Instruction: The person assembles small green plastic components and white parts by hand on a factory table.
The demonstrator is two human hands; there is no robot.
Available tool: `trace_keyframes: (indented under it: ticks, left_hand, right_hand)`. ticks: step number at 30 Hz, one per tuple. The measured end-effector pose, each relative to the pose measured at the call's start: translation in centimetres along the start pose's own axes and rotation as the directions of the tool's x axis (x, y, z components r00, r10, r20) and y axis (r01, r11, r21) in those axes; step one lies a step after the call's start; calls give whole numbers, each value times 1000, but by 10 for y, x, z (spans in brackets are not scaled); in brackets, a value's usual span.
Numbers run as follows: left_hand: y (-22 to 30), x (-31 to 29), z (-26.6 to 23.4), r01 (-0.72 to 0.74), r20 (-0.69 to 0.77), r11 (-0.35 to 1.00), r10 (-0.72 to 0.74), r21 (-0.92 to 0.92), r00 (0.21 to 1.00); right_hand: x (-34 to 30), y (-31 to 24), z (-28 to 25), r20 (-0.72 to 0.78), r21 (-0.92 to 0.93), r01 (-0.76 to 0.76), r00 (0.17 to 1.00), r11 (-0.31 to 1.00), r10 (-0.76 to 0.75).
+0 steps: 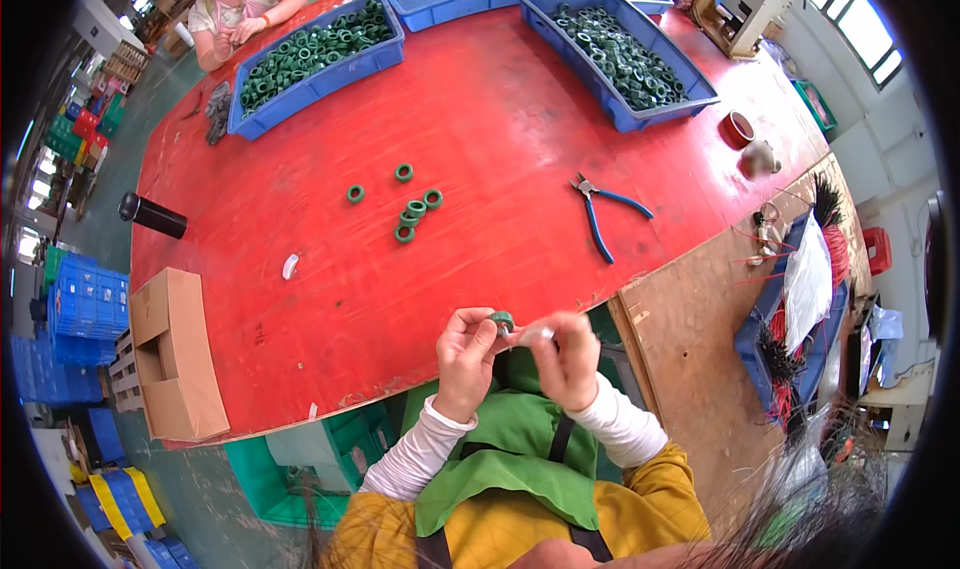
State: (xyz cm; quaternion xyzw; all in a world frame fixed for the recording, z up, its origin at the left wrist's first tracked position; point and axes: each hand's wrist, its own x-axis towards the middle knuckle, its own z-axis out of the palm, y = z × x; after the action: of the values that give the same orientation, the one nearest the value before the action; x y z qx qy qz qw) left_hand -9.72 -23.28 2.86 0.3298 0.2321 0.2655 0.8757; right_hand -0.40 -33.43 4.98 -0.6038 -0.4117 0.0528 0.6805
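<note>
My left hand (464, 363) pinches a green ring (503, 319) between thumb and fingers, just above the near edge of the red table. Close beside it on the right, my right hand (570, 361) is closed and slightly blurred. Something whitish shows at its fingertips, too small to name. Several loose green rings (415, 210) lie farther out on the tabletop, some touching. Right of them rest cutting pliers (597, 231) with blue handles, jaws pointing away from me.
Blue trays of green rings (320, 97) stand along the far side. At left are a cardboard box (190, 369) and a black cylinder (152, 215). A tape roll (738, 130) and a blue bin of wires (752, 341) sit right. Another person (240, 14) works far left.
</note>
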Motion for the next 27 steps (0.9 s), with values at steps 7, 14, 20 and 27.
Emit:
trace_keyframes:
  ticks: [7,14,20,27]
  left_hand:
    - [11,-7,-4,-112,128,959,81,259,988]
    - [33,-7,-10,-160,349,898,7,411,937]
    - [39,-3,-15,-51,407,942,-95,333,909]
    - [36,3,-30,199,293,978,-210,67,933]
  right_hand:
    - [49,-1,-21,243,361,-563,826,744,508]
    - [61,10,-24,510,299,-839,543,455,667]
    - [38,32,-7,549,207,-889,451,409,704]
    - [12,47,-2,432,60,-698,663,714,611]
